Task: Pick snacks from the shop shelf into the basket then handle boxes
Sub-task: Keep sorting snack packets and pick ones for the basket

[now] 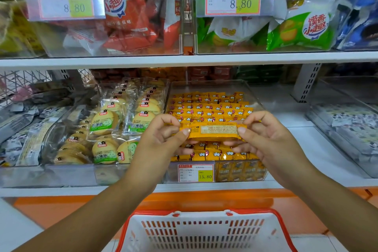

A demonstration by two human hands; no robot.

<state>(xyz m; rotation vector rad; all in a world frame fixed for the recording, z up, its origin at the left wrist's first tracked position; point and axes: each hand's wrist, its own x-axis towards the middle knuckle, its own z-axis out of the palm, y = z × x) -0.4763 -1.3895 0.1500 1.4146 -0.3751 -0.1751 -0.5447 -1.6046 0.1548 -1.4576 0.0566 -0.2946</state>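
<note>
Head view: a yellow snack packet is held level above the clear bin of yellow snacks on the lower shelf. Its left end is pinched by the left hand, thumb on top and fingers curled beneath; its right end is pinched likewise by the right hand. A white basket with a red rim is seen below, near the bottom edge.

The left arm and right arm are bare. The left hand and right hand have short nails.
</note>
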